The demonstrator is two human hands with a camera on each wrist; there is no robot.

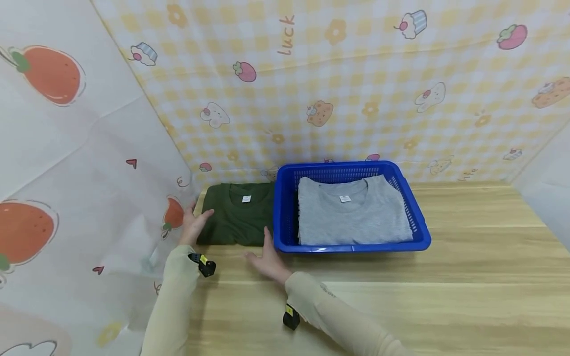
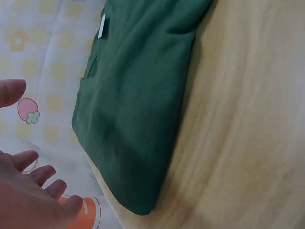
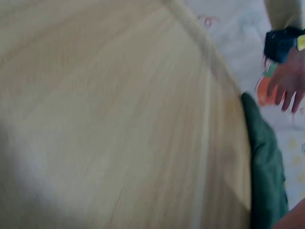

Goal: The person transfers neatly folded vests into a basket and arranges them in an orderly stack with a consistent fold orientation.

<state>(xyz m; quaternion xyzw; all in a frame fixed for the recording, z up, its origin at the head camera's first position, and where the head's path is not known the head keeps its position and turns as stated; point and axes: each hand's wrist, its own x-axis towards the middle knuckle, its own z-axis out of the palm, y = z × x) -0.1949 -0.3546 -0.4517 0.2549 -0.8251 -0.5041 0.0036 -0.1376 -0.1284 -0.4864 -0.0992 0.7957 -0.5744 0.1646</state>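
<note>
A folded dark green T-shirt (image 1: 236, 222) with a white neck label lies flat on the table, left of a blue plastic basket (image 1: 352, 248). Inside the basket lies a folded grey T-shirt (image 1: 356, 217), label up. My left hand (image 1: 193, 225) hovers by the green shirt's left edge, fingers spread; the left wrist view shows a gap between that hand (image 2: 33, 191) and the cloth (image 2: 133, 105). Near the shirt's front right corner is my right hand (image 1: 269, 259), thumb apart and fingers extended, close to the basket's corner. Neither hand holds anything.
The wooden table (image 1: 467, 277) stretches to the right and front. A yellow checked cloth (image 1: 356, 99) hangs behind the basket, and a white printed sheet (image 1: 102, 163) hangs on the left. Black wrist cameras (image 1: 291, 316) sit on both sleeves.
</note>
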